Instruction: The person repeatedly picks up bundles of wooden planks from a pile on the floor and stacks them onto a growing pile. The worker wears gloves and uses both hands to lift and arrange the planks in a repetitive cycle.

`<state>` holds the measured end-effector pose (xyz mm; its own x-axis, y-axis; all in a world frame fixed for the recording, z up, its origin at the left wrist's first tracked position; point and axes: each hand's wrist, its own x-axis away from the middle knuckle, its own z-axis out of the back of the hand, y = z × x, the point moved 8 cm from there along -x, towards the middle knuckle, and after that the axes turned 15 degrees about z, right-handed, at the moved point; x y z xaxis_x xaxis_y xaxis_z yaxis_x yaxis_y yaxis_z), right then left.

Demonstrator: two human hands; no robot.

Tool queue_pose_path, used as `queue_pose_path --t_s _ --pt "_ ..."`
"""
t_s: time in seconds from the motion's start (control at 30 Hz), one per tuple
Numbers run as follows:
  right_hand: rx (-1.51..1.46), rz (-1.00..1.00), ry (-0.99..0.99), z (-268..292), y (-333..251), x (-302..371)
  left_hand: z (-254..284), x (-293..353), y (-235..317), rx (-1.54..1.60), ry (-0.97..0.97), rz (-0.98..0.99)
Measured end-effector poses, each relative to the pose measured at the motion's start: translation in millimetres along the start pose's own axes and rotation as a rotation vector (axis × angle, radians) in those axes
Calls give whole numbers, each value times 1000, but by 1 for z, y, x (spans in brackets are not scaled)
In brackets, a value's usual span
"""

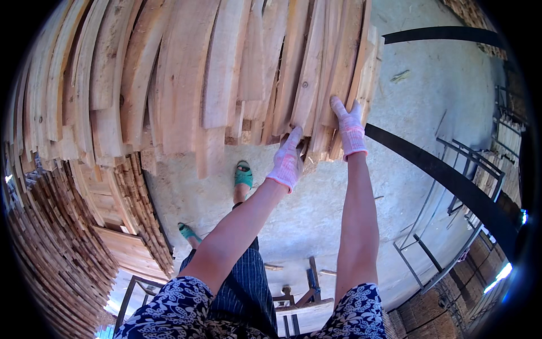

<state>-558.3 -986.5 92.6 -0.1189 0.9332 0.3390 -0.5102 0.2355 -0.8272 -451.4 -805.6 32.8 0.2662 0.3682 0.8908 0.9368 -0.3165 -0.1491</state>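
A broad stack of rough wooden boards [180, 73] spreads across the top of the view, its uneven ends toward me. My left hand [285, 162], in a white and pink knit glove, is closed at the end of a narrow wooden board [305, 85]; its fingertips are partly hidden there. To its right, my right hand [351, 129], gloved alike, lies on the board ends near the stack's right edge. Thumb and fingers there are spread apart in a V, touching the wood.
Dark curved bars [440, 161] stick out right of the stack. Metal frames [451, 226] stand on the concrete floor [226, 192] at right. Stacked slats [62, 226] fill the lower left. My feet wear green sandals [243, 176]. A wood-topped stand [305, 308] is at the bottom.
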Motion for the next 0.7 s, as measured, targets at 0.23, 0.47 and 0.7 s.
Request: queue_pose_path --t_s 0.23,0.47,0.7 --pt "-65 -121 69 -11 1 47 -13 63 9 -198 204 -262" --pt "-85 -335 -52 -42 11 162 82 135 -9 -566 443 -373" --pt "-924 -450 121 -81 85 185 159 120 38 -1175 69 -210"
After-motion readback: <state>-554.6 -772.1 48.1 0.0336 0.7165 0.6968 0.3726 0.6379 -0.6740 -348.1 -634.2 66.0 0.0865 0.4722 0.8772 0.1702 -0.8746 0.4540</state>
